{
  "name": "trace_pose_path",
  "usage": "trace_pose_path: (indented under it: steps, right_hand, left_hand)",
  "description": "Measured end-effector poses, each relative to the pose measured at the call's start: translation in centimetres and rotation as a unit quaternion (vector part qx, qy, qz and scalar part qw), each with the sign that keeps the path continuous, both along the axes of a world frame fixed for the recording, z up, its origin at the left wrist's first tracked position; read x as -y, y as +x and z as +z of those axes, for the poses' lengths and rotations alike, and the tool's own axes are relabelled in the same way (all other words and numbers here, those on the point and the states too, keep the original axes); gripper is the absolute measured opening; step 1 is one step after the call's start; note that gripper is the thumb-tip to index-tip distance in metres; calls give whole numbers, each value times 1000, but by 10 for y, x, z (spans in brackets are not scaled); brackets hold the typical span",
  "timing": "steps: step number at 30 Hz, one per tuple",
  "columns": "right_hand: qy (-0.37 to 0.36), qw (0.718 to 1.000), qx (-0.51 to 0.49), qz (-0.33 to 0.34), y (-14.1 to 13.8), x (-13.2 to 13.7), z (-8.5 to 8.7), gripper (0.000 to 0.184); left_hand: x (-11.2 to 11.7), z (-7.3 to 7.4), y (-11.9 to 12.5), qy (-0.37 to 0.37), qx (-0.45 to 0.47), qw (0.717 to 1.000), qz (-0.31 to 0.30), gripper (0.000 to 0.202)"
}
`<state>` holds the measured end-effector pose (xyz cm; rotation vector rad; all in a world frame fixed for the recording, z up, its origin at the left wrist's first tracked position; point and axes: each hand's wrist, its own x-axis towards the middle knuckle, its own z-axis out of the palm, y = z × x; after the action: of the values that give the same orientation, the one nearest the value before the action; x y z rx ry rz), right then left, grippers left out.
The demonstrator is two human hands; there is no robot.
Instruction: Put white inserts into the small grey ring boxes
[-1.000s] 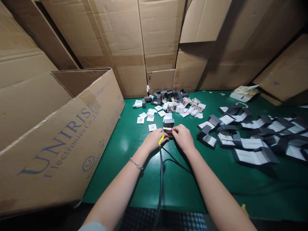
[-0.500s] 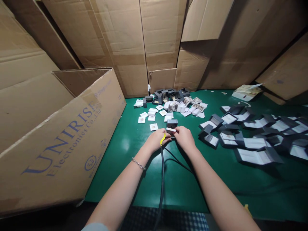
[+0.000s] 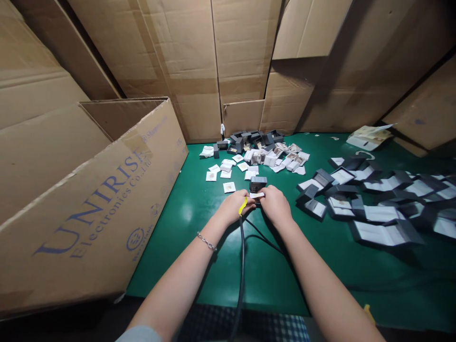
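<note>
So the white insert [image 3: 257,194] sat right between the fingertips of both hands, just in front of a small dark gift box [image 3: 258,181] whose upright part stood barely beyond the fingers. The right hand [image 3: 277,205] looked to have the insert's right end pinched between thumb and forefinger. The left hand [image 3: 235,207] had its fingers curled in at the opposite end, but I couldn't tell if they were gripping the insert, the box or just bracing it, since the fingertips were mostly hidden.

My read: the step in hand was fiddling the insert at the box's near side, in or out I honestly couldn't say. Next move called for keeping the box steady with the left fingers while the right ones guided that piece square, without creasing it.

A yellow strip [image 3: 242,206] lay across the left hand, right where a black cable [image 3: 242,256] ran down toward the wearer. Just past the left fingertips was a white card [image 3: 229,187]; farther beyond both hands, loose white inserts [image 3: 280,159] and a heap of dark boxes [image 3: 254,137]. Well right of the right fingers, open dark boxes [image 3: 381,232] were spread over the green tabletop [image 3: 181,270], and way left stood a UNIRISE carton [image 3: 92,204]
</note>
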<state>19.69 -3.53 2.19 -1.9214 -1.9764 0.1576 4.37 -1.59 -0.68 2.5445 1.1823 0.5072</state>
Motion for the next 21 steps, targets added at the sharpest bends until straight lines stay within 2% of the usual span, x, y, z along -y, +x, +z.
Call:
trace_pose_path:
  steps: [6, 14, 18, 21]
  right_hand:
    - [-39, 999, 2, -6, 0, 1, 6, 22]
    - [-29, 999, 1, -27, -2, 3, 9, 13]
    - [-50, 996, -25, -64, -3, 4, 9, 7]
    - [-72, 991, -55, -98, -3, 2, 8, 16]
  left_hand:
    - [2, 3, 1, 4, 3, 1000, 3, 30]
    - [9, 9, 4, 9, -3, 1000, 16, 23]
    - [12, 14, 7, -4, -59, 998, 39, 29]
    - [14, 17, 9, 2, -95, 994, 51, 31]
